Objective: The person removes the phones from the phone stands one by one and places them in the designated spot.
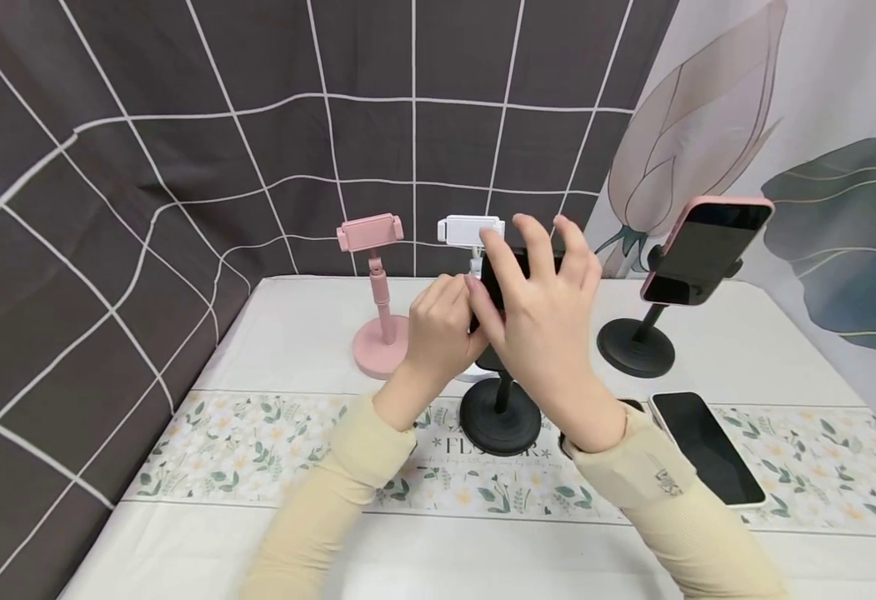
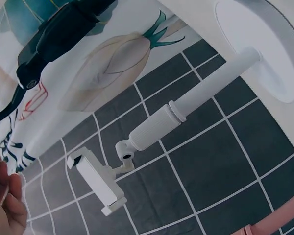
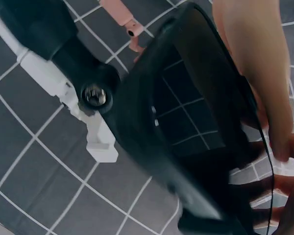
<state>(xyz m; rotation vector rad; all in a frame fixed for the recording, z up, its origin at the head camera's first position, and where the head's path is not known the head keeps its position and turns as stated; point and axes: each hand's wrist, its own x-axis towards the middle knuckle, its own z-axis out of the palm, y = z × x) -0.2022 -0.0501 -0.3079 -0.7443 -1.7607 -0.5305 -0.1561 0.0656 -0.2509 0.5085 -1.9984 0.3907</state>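
Between the two hands, a black phone [image 1: 492,287] sits in a black phone stand [image 1: 500,418] with a round base. My left hand [image 1: 438,329] grips the phone's left edge, its fingers curled. The right hand [image 1: 546,325] has its fingers spread over the front of the phone, with the thumb close to the left hand. It hides much of the screen. In the right wrist view the dark phone [image 3: 191,107] is tilted in its holder, with the left hand [image 3: 257,63] at its edge. Curled fingers show at the edge of the left wrist view.
Behind stand a pink phone stand [image 1: 381,337] and a white phone stand [image 2: 152,127]. At right, another black stand [image 1: 636,347] holds a pink-edged phone [image 1: 708,250]. A white-edged phone [image 1: 708,450] lies on the table; another is partly hidden by the right wrist.
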